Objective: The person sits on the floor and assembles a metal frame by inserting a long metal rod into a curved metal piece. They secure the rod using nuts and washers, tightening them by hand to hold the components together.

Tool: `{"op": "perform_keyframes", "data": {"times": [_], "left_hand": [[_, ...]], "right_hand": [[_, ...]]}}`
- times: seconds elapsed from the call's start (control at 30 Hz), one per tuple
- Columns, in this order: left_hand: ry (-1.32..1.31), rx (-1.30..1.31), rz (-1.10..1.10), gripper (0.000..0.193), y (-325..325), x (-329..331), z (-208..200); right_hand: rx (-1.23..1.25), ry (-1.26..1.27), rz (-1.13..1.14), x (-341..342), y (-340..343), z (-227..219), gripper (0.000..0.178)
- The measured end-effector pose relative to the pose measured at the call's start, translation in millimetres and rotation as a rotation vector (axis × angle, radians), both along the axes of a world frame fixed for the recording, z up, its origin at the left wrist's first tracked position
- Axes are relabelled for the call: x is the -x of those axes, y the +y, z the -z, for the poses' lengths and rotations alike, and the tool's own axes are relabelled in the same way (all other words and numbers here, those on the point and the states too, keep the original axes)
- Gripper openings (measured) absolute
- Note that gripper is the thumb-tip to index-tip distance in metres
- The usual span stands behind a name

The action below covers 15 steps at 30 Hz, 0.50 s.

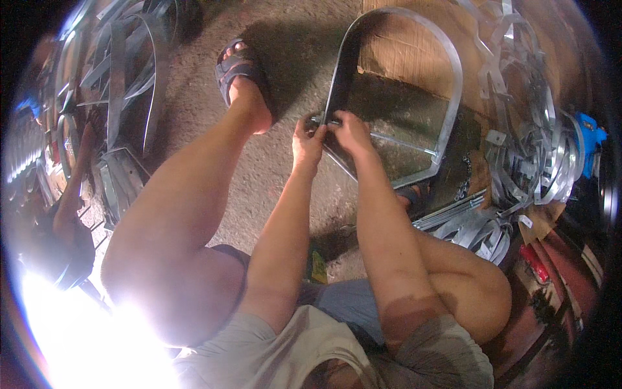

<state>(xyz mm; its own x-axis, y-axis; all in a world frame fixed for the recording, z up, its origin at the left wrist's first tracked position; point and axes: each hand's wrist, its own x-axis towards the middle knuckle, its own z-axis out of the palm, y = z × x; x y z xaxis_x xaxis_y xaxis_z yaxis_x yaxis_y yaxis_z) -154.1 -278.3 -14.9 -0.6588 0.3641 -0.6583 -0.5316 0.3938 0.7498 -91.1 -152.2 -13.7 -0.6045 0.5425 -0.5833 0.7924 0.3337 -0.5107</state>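
Observation:
A large arched loop of flat metal band with an angled lower end stands before me, between my feet. A thin metal rod crosses its inside. At the loop's left side, my left hand is closed from outside, fingertips pinched around a small dark part that I cannot make out. My right hand reaches inside the loop, its fingers closed at the rod's left end, right beside the band. The hands almost meet across the band, and the fingers hide most of the joint there.
Curved metal strips are heaped at the far left, and more strips on the right. Cardboard lies beyond the loop. Thin rods lie bundled near my right knee. A red object sits farther right. Glare covers the lower left.

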Motion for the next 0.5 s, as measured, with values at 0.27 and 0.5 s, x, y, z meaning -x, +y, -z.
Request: {"op": "perform_keyframes", "data": {"times": [0.27, 0.5], "left_hand": [[0.026, 0.020, 0.017, 0.051, -4.2, 1.5, -1.7], [0.089, -0.007, 0.023, 0.051, -3.8, -2.3, 3.1]], "right_hand": [[-0.012, 0.124, 0.024, 0.4, -2.5, -13.0, 0.055], [0.009, 0.198, 0.159, -5.9, 4.8, 22.8, 0.062]]}}
